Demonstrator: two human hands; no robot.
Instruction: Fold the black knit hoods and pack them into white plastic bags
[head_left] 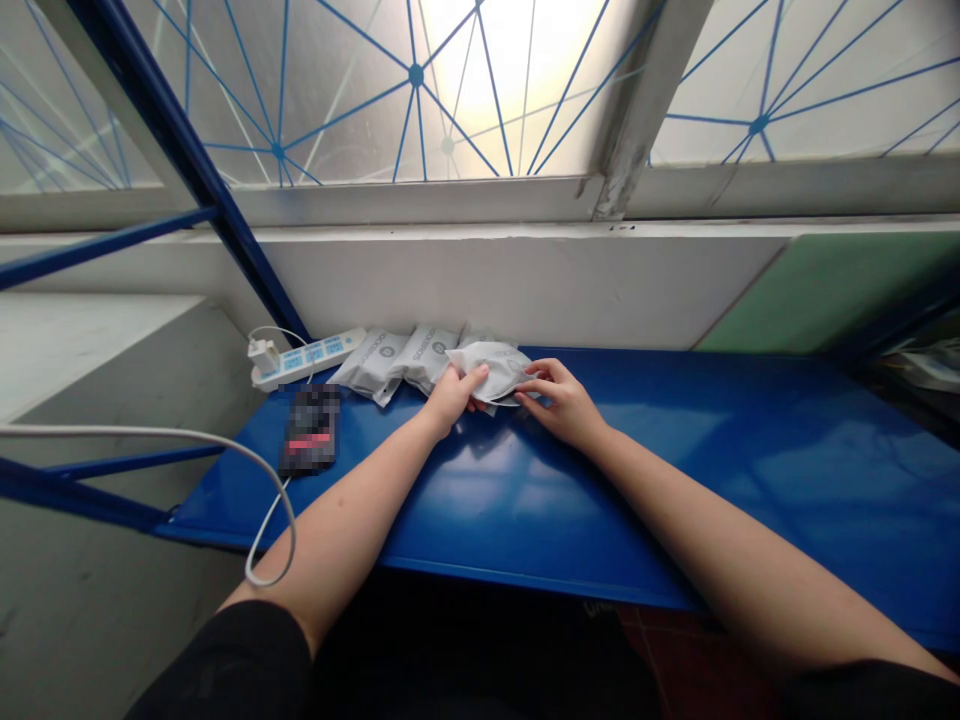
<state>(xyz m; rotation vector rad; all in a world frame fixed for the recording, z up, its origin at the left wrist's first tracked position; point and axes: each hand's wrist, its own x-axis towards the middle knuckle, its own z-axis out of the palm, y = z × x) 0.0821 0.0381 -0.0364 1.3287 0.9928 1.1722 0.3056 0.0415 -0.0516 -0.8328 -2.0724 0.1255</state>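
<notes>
Head view. The left hand (452, 397) and right hand (564, 403) are held over a blue steel shelf (600, 520), directly ahead of the body, with a white pouch (487, 368) between them. The left hand's fingers curve over the pouch's near edge and pinch it. The right hand's fingers are curved and slightly spread, with their tips on the pouch's right end; whether the right thumb closes beneath it is hidden. This two-sided hold appears to steady the soft pouch from both ends.

Beyond the left hand, two more pouches (397, 360) lie side by side against the wall, and another pouch (480, 335) shows behind the held one. Their position along the back of the shelf appears to keep them within easy reach of both hands. Farther left of the left hand lies a power strip (307, 358) with a plug (262, 352) inserted. Nearer the left hand lies a dark rectangular item (310, 430); it is pixelated, so its kind cannot be confirmed. A white cable (150, 433) loops beside the left forearm (352, 510). No object stands between the hands and the held pouch. A window (285, 90) with blue-patterned panes lies ahead, beyond the wall.
</notes>
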